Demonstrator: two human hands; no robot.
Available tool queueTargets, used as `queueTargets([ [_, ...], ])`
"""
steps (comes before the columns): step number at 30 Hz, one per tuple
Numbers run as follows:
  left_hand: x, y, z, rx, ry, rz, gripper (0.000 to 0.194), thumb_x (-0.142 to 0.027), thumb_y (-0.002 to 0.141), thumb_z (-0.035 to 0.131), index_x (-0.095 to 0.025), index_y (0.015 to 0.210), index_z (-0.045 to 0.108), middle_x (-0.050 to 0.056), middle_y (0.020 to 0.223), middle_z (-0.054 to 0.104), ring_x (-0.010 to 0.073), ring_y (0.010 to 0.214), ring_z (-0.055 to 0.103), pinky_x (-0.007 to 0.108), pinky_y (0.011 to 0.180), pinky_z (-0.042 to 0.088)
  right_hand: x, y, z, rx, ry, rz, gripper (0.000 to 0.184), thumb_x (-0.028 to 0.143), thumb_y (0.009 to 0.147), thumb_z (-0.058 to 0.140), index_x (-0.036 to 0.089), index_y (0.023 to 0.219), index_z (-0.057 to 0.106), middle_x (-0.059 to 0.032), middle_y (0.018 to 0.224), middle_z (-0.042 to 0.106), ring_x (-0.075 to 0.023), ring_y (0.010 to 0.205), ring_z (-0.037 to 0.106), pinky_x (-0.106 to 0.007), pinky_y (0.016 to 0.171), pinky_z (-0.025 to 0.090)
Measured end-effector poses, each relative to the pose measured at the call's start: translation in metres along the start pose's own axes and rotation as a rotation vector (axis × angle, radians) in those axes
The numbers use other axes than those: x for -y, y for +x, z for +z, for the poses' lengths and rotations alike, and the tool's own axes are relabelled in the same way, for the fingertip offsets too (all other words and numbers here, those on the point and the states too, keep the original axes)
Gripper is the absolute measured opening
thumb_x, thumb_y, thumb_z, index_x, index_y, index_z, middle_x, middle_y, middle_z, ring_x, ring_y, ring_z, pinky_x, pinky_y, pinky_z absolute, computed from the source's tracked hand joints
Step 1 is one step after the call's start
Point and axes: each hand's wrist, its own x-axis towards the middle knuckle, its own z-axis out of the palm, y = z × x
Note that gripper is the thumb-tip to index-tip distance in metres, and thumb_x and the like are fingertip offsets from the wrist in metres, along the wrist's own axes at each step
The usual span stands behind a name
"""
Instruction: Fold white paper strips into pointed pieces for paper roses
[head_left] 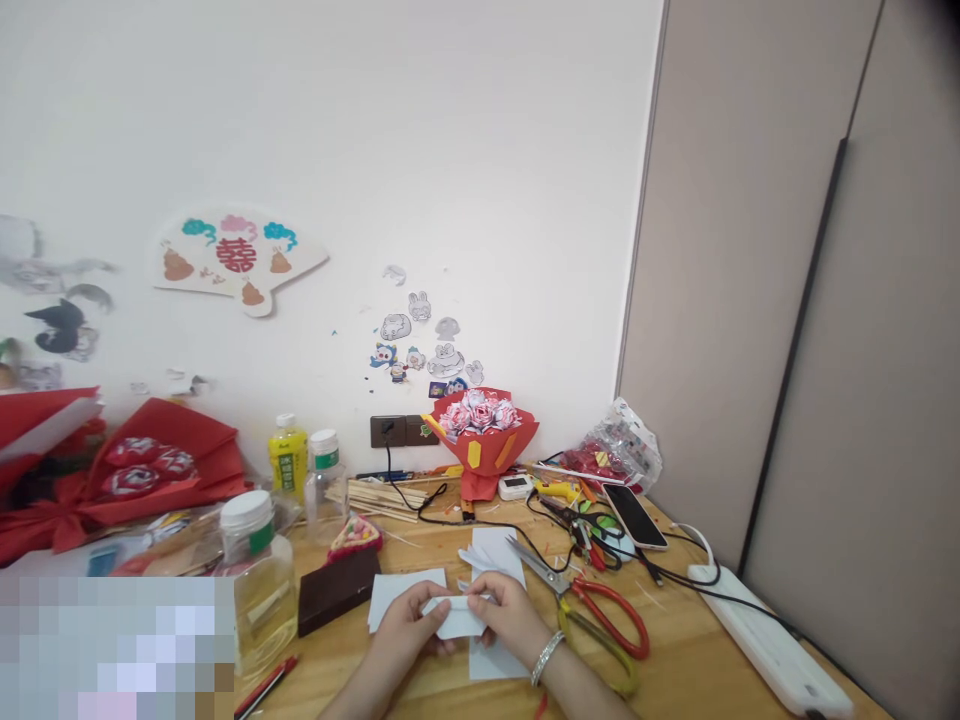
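Both my hands meet low in the middle of the wooden table (697, 660). My left hand (409, 625) and my right hand (510, 615) together pinch a small folded piece of white paper (459, 615) just above the tabletop. A silver bracelet (547, 657) circles my right wrist. More white paper sheets (397, 590) lie under and behind my hands. Red-handled scissors (592, 600) lie just right of my right hand, blades pointing toward the paper.
A dark brown wallet-like block (337, 590) lies left of my hands, next to a clear bottle (255, 580). Behind stand a red paper bouquet (484, 440), wooden sticks (382, 495), a phone (635, 515), cables and a white power strip (765, 640). Red bouquets (142, 470) lie at left.
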Motion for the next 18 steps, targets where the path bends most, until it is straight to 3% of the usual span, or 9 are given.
queueTargets([
  [13,0.0005,-0.0010,0.0030,0.027,-0.019,-0.090,0.036,-0.049,0.055,0.061,-0.017,0.062,0.048,-0.002,0.039,0.059,0.0131,0.034,0.054,0.021,0.037,0.041,0.0022,-0.0020,-0.0005,0.033,0.018,-0.030,0.033,0.047,0.063,0.056,0.016,0.068,0.048,0.0058,0.052,0.046,-0.0058,0.037,0.042,-0.017,0.035,0.035],
  [18,0.0023,-0.0017,0.0034,0.027,0.024,-0.060,0.035,-0.050,0.058,0.058,-0.017,0.061,0.047,-0.002,0.037,0.058,0.0118,0.032,0.052,0.020,0.036,0.040,0.0005,-0.0007,-0.0006,0.028,0.007,-0.018,0.032,0.047,0.063,0.056,0.015,0.068,0.048,0.0063,0.049,0.045,-0.0052,0.035,0.040,-0.017,0.033,0.034],
])
